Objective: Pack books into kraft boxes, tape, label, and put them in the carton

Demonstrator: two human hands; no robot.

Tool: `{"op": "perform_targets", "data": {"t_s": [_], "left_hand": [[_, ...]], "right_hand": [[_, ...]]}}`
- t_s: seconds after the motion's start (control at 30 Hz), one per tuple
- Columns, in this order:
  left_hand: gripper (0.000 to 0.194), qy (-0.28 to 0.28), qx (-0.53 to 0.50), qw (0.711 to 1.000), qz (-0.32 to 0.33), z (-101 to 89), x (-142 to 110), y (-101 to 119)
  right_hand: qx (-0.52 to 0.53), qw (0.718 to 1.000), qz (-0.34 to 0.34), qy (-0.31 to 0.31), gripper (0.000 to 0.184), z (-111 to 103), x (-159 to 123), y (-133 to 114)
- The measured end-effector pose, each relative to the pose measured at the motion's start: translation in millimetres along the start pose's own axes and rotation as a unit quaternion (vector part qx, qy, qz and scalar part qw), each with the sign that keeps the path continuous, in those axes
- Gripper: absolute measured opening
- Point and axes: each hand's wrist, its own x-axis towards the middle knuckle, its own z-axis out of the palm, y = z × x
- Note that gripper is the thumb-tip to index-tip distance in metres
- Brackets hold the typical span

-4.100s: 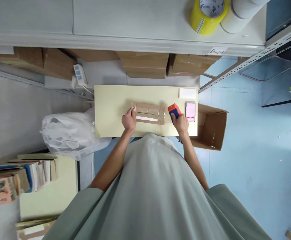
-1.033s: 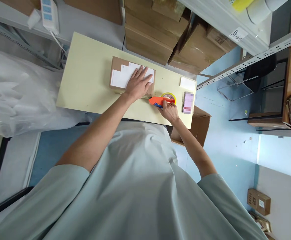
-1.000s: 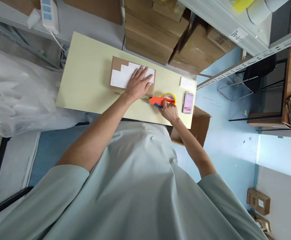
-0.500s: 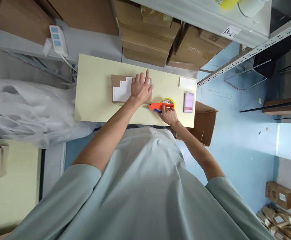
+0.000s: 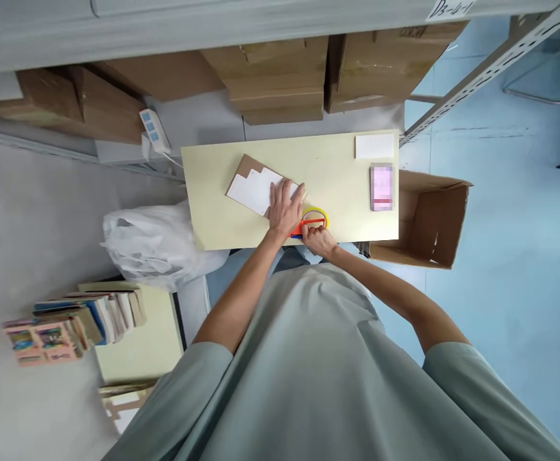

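A flat brown cardboard package (image 5: pixel 244 168) with white paper (image 5: pixel 255 192) on top lies tilted on the cream tabletop (image 5: pixel 213 224). My left hand (image 5: pixel 284 206) presses on its right end with the fingers stretched out. Beside that end, my right hand (image 5: pixel 319 239) is closed round a red tape dispenser (image 5: pixel 314 221) that carries a yellow-rimmed roll of tape (image 5: pixel 327 216). The dispenser's front end is partly hidden by my left hand, so whether its tape touches the package cannot be seen.
A phone with a pink screen (image 5: pixel 381 187) and a white card (image 5: pixel 374 146) lie at the table's right end. An open cardboard box (image 5: pixel 434 221) stands on the floor beyond it. Shelving with cartons (image 5: pixel 280 83) runs behind; a white plastic bag (image 5: pixel 152 246) sits left.
The package has turned, its right end swinging towards me. My left hand has moved nearer the dispenser, which has come close against the package's end. The camera view has shifted too.
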Motion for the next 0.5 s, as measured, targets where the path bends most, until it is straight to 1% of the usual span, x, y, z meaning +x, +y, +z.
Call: {"op": "perform_targets", "data": {"t_s": [0.07,0.13,0.27,0.37,0.43,0.5], "left_hand": [[0.057,-0.025,0.009,1.000,0.012,-3.0,-4,-1],[0.057,-0.038,0.005,0.999,0.008,-5.7,-5,-2],[0.056,-0.053,-0.018,0.998,-0.016,-7.6,-3,-4],[0.054,-0.052,-0.013,0.998,-0.022,-6.1,-3,-5],[0.055,-0.050,-0.005,0.998,-0.022,-5.0,-3,-6],[0.055,-0.049,-0.004,0.998,-0.026,-4.2,-3,-7]], "right_hand": [[0.011,1.000,-0.006,-0.001,0.045,2,3,-5],[0.013,1.000,-0.013,-0.001,0.046,2,4,-5],[-0.002,1.000,-0.030,-0.003,0.046,-5,4,9],[-0.016,0.999,-0.038,-0.007,0.044,-15,7,35],[-0.027,0.999,-0.028,-0.005,0.044,-24,12,60],[-0.038,0.999,-0.003,0.002,0.046,-35,19,90]]}}
